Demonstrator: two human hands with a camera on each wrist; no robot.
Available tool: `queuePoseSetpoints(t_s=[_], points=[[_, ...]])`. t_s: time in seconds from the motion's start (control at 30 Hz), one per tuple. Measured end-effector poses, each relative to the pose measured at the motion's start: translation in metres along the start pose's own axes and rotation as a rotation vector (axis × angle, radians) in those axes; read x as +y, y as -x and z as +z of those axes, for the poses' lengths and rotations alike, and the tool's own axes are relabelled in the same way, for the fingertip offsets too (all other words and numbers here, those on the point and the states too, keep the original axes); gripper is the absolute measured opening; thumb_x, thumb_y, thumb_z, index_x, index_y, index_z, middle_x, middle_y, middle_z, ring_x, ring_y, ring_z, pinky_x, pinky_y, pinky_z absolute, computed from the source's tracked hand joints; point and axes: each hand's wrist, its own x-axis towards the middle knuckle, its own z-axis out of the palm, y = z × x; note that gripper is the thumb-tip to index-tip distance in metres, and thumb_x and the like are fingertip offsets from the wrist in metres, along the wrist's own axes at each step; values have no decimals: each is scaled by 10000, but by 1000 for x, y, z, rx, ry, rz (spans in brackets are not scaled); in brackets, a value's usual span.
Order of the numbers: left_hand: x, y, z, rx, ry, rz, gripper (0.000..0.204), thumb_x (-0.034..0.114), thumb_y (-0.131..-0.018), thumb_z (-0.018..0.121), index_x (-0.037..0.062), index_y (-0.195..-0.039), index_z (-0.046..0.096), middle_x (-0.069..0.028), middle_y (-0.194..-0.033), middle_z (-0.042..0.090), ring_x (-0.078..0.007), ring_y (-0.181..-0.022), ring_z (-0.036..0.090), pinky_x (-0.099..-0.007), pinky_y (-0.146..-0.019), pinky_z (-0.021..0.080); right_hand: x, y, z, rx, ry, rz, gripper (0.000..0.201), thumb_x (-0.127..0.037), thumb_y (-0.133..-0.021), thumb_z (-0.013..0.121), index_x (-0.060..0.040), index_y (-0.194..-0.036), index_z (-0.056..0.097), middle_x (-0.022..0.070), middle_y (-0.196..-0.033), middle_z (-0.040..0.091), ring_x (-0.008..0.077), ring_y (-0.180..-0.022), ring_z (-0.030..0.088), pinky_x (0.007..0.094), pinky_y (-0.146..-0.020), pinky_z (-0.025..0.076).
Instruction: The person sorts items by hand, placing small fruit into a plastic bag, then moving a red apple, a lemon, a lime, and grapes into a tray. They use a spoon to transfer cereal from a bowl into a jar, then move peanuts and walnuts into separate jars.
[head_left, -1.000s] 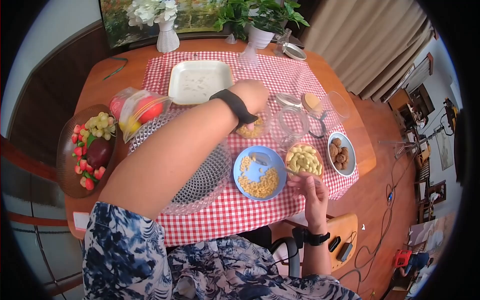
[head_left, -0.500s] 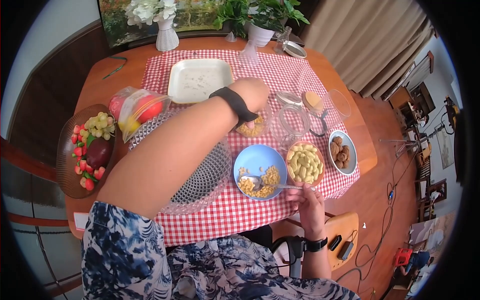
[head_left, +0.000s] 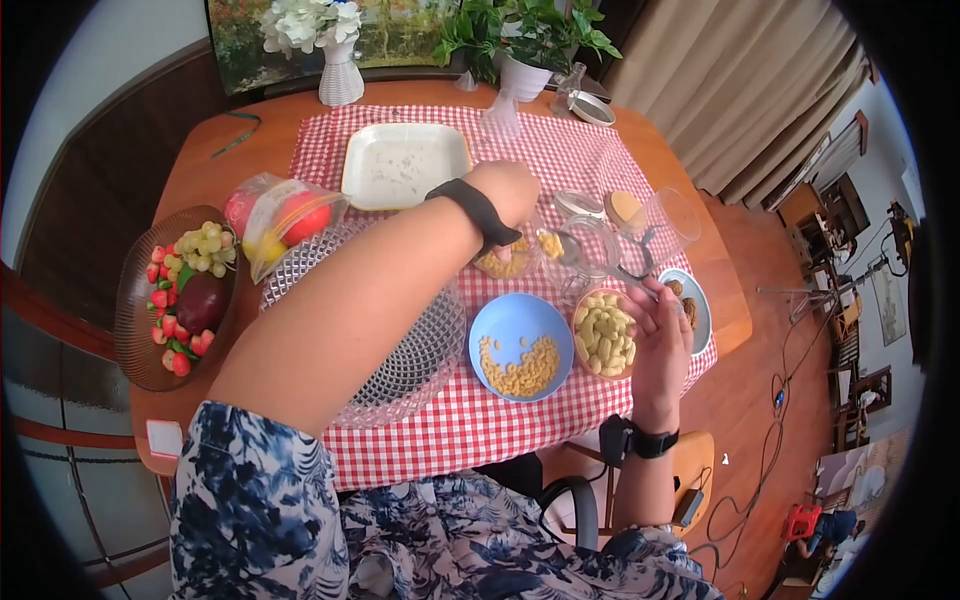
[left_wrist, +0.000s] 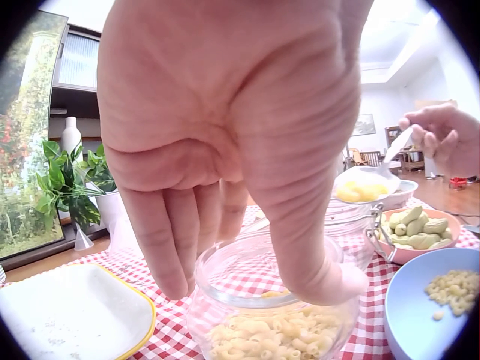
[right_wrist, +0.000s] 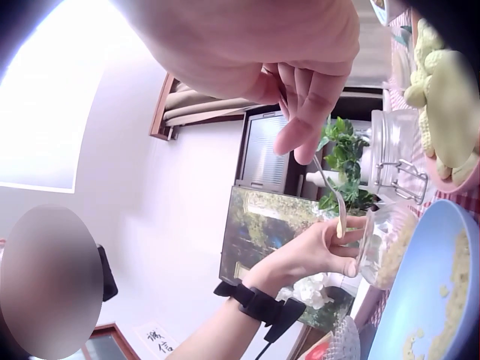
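Observation:
In the head view my left hand (head_left: 503,190) reaches across the table. It grips a small glass jar (left_wrist: 251,301) of macaroni by the rim, thumb on one side and fingers on the other in the left wrist view. My right hand (head_left: 660,345) pinches the handle of a metal spoon (head_left: 573,252), raised beside that jar. Some macaroni (head_left: 550,242) sits in the spoon's bowl. A blue bowl (head_left: 508,318) nearer me has more macaroni along its bottom and near side.
Beside the blue bowl stand a pink bowl of peanuts (head_left: 604,330) and a bowl of walnuts (head_left: 705,315). An unlidded clip-top jar (left_wrist: 352,225) is behind the peanuts. A white tray (head_left: 400,165), textured glass dish (head_left: 410,340) and fruit bowl (head_left: 130,335) lie further left.
The spoon has risen out of the blue bowl with macaroni and moved up and forward toward the glass jar. My left hand has stayed at the jar.

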Motion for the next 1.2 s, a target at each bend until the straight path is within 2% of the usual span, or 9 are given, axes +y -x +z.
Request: queuePoseSetpoints(t_s=[0.2,0.33,0.4,0.47,0.57,0.73,0.83,1.03,1.2], points=[[2,1,1,9,3,-25,502,236,-558,942,-61,-889,708,-180,-925,714,-344,-920,684,-409,-796,548,7,5,37,-74,200,-132,378,-302,-1055,494,23,-1226,584,143,-1075,708,200,-971,699,263,-717,538],[3,4,-1,10,7,-16,511,232,-557,943,-62,-904,711,-184,-937,715,-346,-932,683,-408,-810,549,5,24,10,-9,224,-169,346,-271,-1062,474,28,-1188,594,149,-1010,715,200,-896,711,266,-685,541],[3,2,0,30,7,-28,514,231,-556,943,-62,-909,712,-187,-943,715,-348,-935,683,-407,-814,550,5,34,-17,-69,201,-126,328,-263,-1062,472,25,-1146,605,139,-961,718,201,-835,715,269,-653,541],[3,0,-3,-58,-13,-51,495,175,-609,906,15,-1045,735,-154,-1081,710,-316,-1040,681,-415,-886,548,3,45,-41,-111,196,-80,322,-259,-1062,471,26,-1112,609,131,-905,719,206,-796,715,270,-629,539],[1,-2,-1,-74,-15,-20,513,175,-594,918,14,-1045,736,-161,-1080,709,-323,-1048,677,-416,-896,545,6,61,-62,-239,211,63,307,-243,-1061,470,29,-1093,610,140,-862,713,217,-788,710,278,-630,537],[2,-1,-2,-66,-26,-12,541,185,-563,939,18,-1037,740,-159,-1076,711,-326,-1059,672,-414,-903,541,18,63,-65,-267,297,35,287,-228,-1064,464,15,-1100,612,147,-900,717,198,-825,701,279,-655,530],[3,-1,-2,-54,-38,-13,549,191,-553,946,20,-1034,742,-157,-1081,711,-322,-1062,672,-413,-905,541,19,54,-62,-152,307,-61,286,-228,-1072,442,1,-1126,606,125,-958,719,189,-851,697,276,-662,527],[2,-1,-2,-62,-15,-30,542,189,-556,947,17,-1029,744,-158,-1109,704,-317,-1075,667,-411,-910,540,18,52,-75,-246,272,-2,291,-232,-1071,443,5,-1122,604,129,-942,717,181,-864,694,279,-667,527],[4,-4,-3,-83,-21,-34,544,183,-561,946,19,-1038,743,-157,-1139,694,-320,-1086,662,-411,-916,537,22,50,-70,-202,292,-20,297,-239,-1071,445,7,-1125,602,135,-952,715,178,-856,693,279,-666,529]])
